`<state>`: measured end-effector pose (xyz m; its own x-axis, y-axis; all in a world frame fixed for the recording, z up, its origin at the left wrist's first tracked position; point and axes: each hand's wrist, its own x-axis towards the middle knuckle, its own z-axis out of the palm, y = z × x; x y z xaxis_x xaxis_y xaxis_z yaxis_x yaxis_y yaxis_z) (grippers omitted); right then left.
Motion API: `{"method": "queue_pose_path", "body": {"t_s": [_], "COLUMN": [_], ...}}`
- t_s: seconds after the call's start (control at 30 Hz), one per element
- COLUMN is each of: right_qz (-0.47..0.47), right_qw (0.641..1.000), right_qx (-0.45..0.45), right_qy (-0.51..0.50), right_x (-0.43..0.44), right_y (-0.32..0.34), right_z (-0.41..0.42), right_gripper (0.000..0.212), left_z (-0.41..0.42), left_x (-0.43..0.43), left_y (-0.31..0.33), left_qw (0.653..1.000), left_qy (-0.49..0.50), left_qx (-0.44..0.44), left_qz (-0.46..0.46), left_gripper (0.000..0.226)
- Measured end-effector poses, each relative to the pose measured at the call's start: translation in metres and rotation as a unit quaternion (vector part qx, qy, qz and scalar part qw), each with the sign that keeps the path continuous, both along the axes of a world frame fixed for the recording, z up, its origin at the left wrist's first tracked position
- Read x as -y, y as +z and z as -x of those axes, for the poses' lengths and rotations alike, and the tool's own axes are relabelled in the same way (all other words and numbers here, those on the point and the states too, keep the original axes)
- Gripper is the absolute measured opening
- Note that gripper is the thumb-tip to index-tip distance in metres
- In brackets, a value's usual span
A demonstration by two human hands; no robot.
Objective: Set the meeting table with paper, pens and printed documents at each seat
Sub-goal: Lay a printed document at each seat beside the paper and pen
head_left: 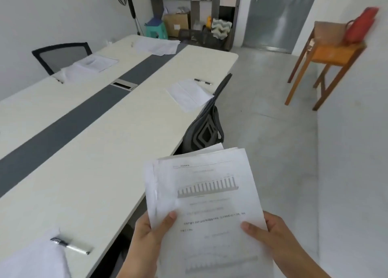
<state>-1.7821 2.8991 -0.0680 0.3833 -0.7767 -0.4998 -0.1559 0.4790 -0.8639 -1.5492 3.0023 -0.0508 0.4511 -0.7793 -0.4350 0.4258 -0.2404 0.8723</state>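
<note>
The left hand [147, 235] grips the lower left edge of the stack [205, 193] of printed sheets, thumb on top and fingers curled beneath. The right hand [270, 235] clamps the lower right edge the same way. The stack hangs in the air just off the table's near right edge, with a bar chart on its top sheet.

On the table [84, 151], a white sheet [31, 261] lies at the bottom left, and the near pen [70, 245] has its dark end at the sheet's edge. Further back, the left papers [96, 62] lie before a mesh chair [60, 55], with the blurred left pen [58, 80] just beside them. A grey strip [63, 126] runs down the middle, with a cable box [123, 84] set in it. The far papers [157, 45] lie at the far end. The right papers [190, 94] sit at the right edge, the right pen [203, 81] just beyond them, and a black chair [207, 126] is pushed in there. A wooden chair [327, 55] by the wall carries a red bag [361, 25].
</note>
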Motion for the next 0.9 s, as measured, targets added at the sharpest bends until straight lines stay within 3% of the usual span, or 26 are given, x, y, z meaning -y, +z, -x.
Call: {"method": "queue_pose_path", "body": {"t_s": [0.27, 0.4, 0.53, 0.63, 0.73, 0.9], "right_qz": [0.047, 0.038, 0.012, 0.000, 0.046, 0.142], "right_qw": [0.998, 0.997, 0.998, 0.998, 0.997, 0.970], "right_qx": [-0.001, 0.036, 0.054, 0.043, -0.013, -0.103], "right_qy": [-0.047, -0.065, -0.010, 0.046, 0.068, 0.165], "right_x": [0.144, 0.203, 0.262, 0.318, 0.383, 0.492], "right_y": [0.026, 0.029, 0.017, 0.006, -0.004, 0.001], "right_z": [-0.016, -0.027, -0.026, -0.024, -0.029, -0.059], "right_gripper": [0.016, 0.020, 0.063, 0.052, 0.010, 0.018], "left_z": [-0.035, -0.050, -0.052, -0.051, -0.047, -0.047], "left_x": [0.166, 0.236, 0.296, 0.341, 0.386, 0.444], "left_y": [0.025, 0.037, 0.040, 0.034, 0.021, 0.010], "left_qw": [0.993, 0.988, 0.989, 0.994, 0.999, 0.996], "left_qy": [-0.093, -0.131, -0.122, -0.088, -0.046, 0.059], "left_qx": [-0.046, -0.037, -0.046, -0.041, -0.010, 0.062], "left_qz": [0.055, 0.068, 0.070, 0.056, 0.026, -0.029], "left_gripper": [0.044, 0.031, 0.024, 0.025, 0.023, 0.022]}}
